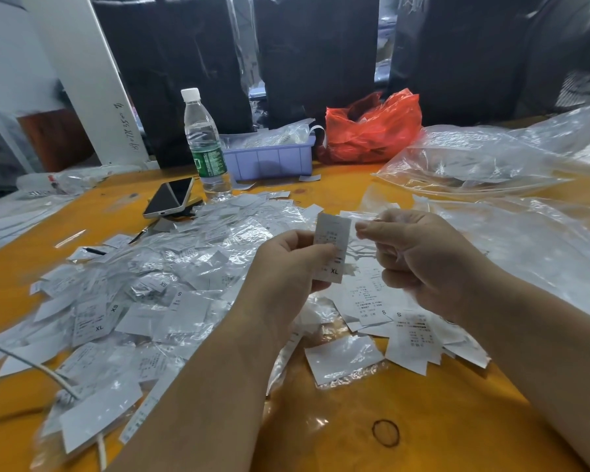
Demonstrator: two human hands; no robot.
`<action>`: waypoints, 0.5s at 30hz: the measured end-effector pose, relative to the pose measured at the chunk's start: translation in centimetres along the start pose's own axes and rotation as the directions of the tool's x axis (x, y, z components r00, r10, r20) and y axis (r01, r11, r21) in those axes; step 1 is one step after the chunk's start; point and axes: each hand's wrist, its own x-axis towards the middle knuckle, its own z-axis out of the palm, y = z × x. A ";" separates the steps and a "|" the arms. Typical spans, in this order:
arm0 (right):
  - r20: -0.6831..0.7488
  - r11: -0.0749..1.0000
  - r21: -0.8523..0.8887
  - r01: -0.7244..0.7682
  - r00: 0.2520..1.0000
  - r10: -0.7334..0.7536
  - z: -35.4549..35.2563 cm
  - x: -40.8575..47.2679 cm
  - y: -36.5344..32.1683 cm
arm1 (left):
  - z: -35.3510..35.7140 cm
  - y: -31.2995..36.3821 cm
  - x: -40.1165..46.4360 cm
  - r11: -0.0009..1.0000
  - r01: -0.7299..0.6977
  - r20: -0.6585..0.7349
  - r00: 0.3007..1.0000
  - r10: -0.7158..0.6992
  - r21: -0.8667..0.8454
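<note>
My left hand pinches a white size label marked XL, held upright above the orange table. Just right of the label, my right hand has its fingers curled, with thumb and forefinger pinched near the label's top right corner; something thin and clear seems to be between them, but I cannot tell what. A big heap of white labels in small clear bags spreads over the table to the left. A smaller stack of loose labels marked S lies under my right wrist.
A water bottle and a phone stand beyond the heap. Behind them sit a lilac bin and a red plastic bag. Large clear plastic bags cover the right side. A white cable crosses the near left.
</note>
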 end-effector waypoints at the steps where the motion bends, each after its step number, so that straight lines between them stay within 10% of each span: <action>1: 0.011 1.000 0.009 -0.008 1.000 0.007 0.1 0.0 0.1 | 0.0 0.0 0.0 1.000 0.000 -0.003 1.000 0.000 0.008; 15: -0.001 0.999 0.036 -0.010 1.000 0.010 0.1 0.4 0.6 | -0.2 0.5 -0.2 0.969 0.073 0.096 0.994 -0.052 -0.238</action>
